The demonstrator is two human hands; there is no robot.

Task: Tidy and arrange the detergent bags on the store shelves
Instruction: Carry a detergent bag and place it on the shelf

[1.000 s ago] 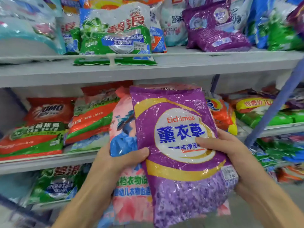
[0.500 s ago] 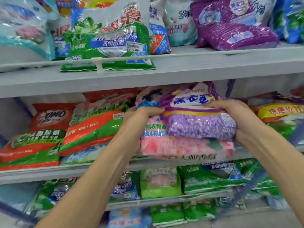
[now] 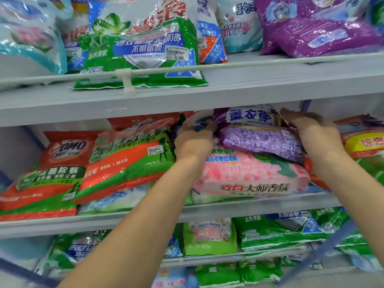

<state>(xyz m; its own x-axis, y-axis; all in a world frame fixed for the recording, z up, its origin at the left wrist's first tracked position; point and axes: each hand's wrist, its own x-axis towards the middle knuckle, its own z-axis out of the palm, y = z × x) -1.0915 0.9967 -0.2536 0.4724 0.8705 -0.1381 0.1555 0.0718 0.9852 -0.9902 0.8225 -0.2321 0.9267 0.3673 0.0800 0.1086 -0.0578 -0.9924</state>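
A purple lavender detergent bag (image 3: 259, 140) lies on top of a pink detergent bag (image 3: 251, 175) on the middle shelf (image 3: 228, 208). My left hand (image 3: 195, 140) grips the left ends of both bags, where a blue part of the pink bag shows. My right hand (image 3: 311, 134) holds the purple bag's right end, fingers curled over its top. The backs of both bags are hidden under the upper shelf.
Orange-and-green bags (image 3: 124, 163) and a red OMO bag (image 3: 66, 150) lie to the left on the same shelf, a yellow-and-red bag (image 3: 365, 142) to the right. A green bag (image 3: 141, 50) overhangs the upper shelf's rail (image 3: 128, 82). Green bags fill the lower shelves.
The purple and pink bags went from upright in my hands to lying flat on the middle shelf, and both hands have pushed them further back.
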